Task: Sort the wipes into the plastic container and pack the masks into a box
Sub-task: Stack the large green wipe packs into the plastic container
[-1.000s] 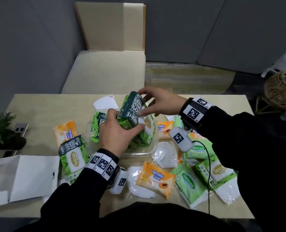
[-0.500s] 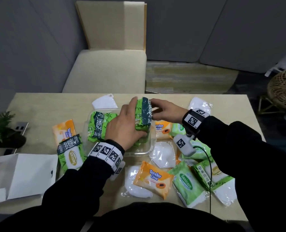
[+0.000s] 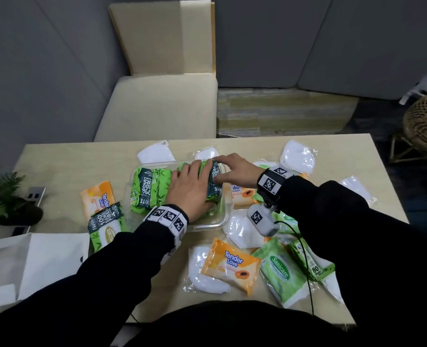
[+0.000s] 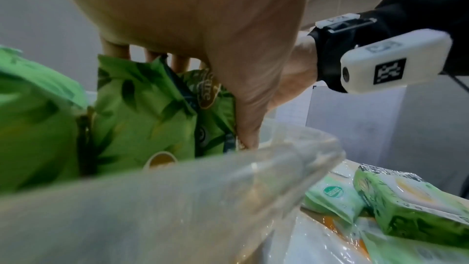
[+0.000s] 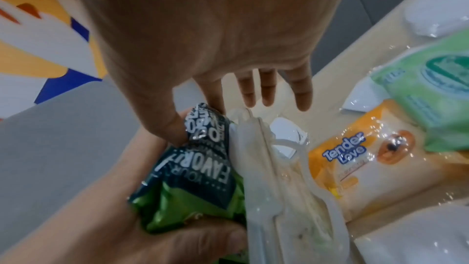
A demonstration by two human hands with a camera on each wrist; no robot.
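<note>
A: Starting at the near edge of the worktop [image 3: 57, 161], what lies closest?

B: An orange Tender Love pack [image 3: 231, 265] lies partly over a bagged white mask [image 3: 202, 274], with a pale green Sanicare pack [image 3: 282, 274] just beside it on the right. On the near left lies a flat white box [image 3: 32, 261], and a dark-topped green pack [image 3: 105, 224] sits beside it.

A: And in the middle?

B: The clear plastic container [image 3: 207, 225] holds green wipe packs standing on edge. The left hand [image 3: 190, 191] grips the rightmost green wipes pack [image 3: 213, 182], its fingers [image 3: 182, 171] curled over the top and the thumb against the pack's near side, down inside the container. The right hand [image 3: 235, 171] pinches the dark top end of the same pack; in the right wrist view the thumb and forefinger close on the wrapper while the other fingers [image 5: 302, 91] stretch out straight above the container's rim.

A: Further back?

B: Another orange pack [image 3: 98, 196] lies left of the container, and one more shows under the right wrist. More bagged masks sit along the far edge, one [image 3: 298, 156] well off to the right. Beyond the worktop stands a beige chair [image 3: 162, 106].
</note>
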